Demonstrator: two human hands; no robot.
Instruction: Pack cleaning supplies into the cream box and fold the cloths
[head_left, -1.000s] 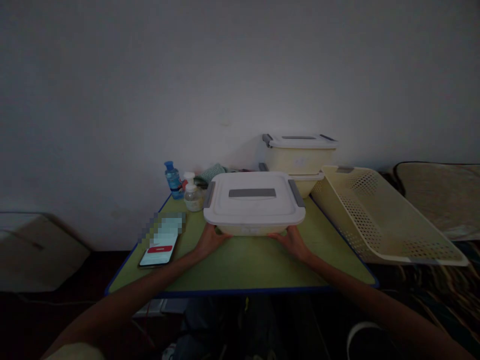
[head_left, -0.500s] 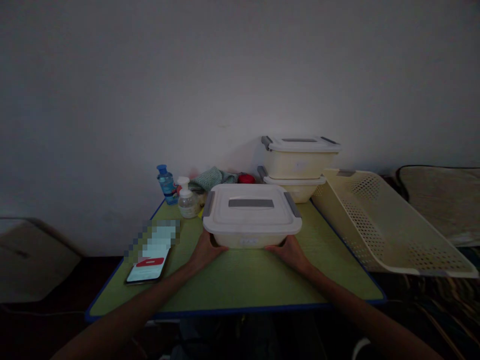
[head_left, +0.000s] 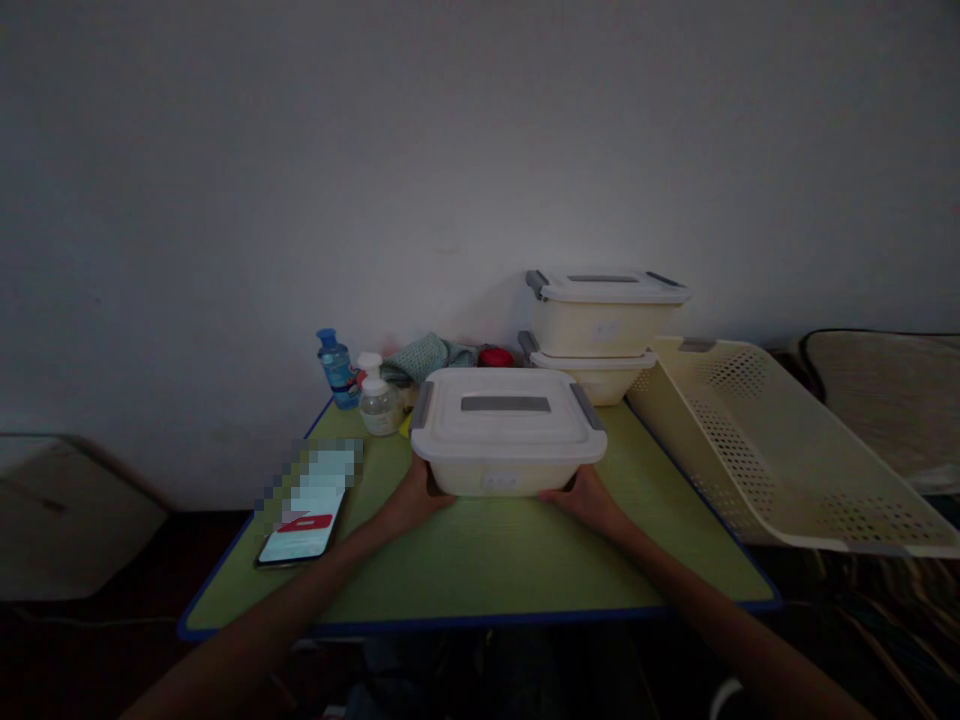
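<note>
A cream storage box [head_left: 510,440] with a white lid, grey side clips and a grey strip on top sits at the middle of the green table [head_left: 480,565]. My left hand [head_left: 421,498] grips its lower left corner, thumb along the front and the other fingers hidden behind the side. At the lower right corner, my right hand [head_left: 586,498] holds it the same way. The lid lies flat on the box, and both clips appear to be down against it. What is inside cannot be seen.
Behind stand two stacked boxes, the upper storage box [head_left: 592,320] over the lower storage box [head_left: 604,382]. A perforated laundry basket [head_left: 795,450] tilts at the right. Leftward are a phone [head_left: 304,520], a pump bottle [head_left: 380,405], a blue bottle [head_left: 337,370] and a cloth [head_left: 431,355].
The whole view has shifted slightly, with everything a little further right. Both hands keep their hold on the box, with no clear movement relative to the table.
</note>
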